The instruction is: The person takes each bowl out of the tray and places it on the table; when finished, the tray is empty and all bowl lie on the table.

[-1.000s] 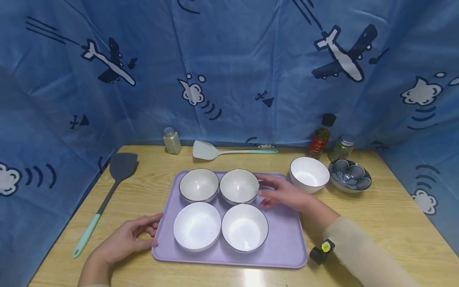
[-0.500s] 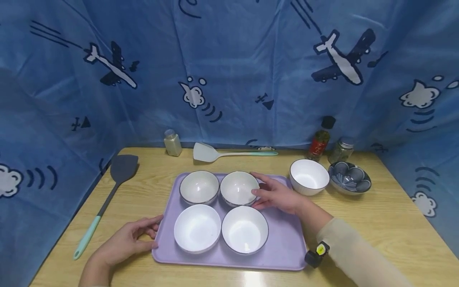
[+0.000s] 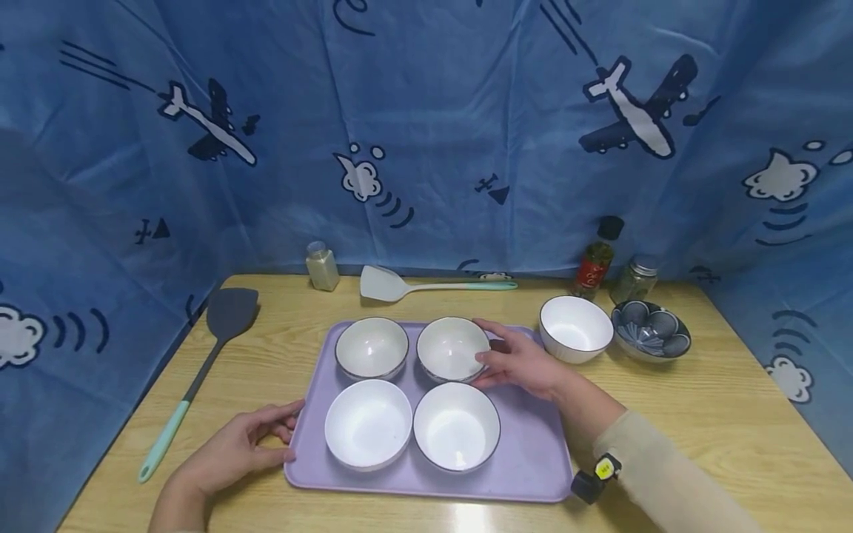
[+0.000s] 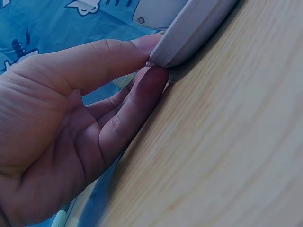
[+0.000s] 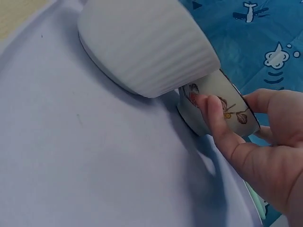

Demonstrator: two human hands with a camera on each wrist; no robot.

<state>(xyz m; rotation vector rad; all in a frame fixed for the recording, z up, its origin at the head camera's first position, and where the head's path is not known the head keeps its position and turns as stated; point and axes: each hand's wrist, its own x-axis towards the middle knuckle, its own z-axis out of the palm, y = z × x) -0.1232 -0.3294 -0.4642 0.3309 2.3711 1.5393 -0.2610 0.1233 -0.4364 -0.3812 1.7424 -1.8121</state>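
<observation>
A lilac tray (image 3: 529,451) bears two bowls in the back row and two in front. My right hand (image 3: 523,363) grips the back right bowl (image 3: 455,348) by its right side. In the right wrist view, that bowl (image 5: 241,116) shows painted leaves, with thumb and fingers around its wall; the ribbed front bowl (image 5: 147,42) partly covers it. The back left bowl (image 3: 371,348), plain white bowl (image 3: 369,426) and dark-rimmed front bowl (image 3: 456,427) stand upright. My left hand (image 3: 229,453) pinches the tray's left edge, seen closely as the tray rim (image 4: 189,35) in the left wrist view.
Right of the tray stand a white bowl (image 3: 575,329) and a dark patterned bowl (image 3: 651,331). Behind them are a red-labelled bottle (image 3: 593,266) and a glass jar (image 3: 634,281). A white-headed spatula (image 3: 386,284), a shaker (image 3: 323,268) and a grey-headed spatula (image 3: 229,314) lie or stand around.
My right hand has closed in on the back right bowl and taken hold of it. The bowl has shifted slightly right, away from the back left bowl. My left hand has stayed at the tray edge.
</observation>
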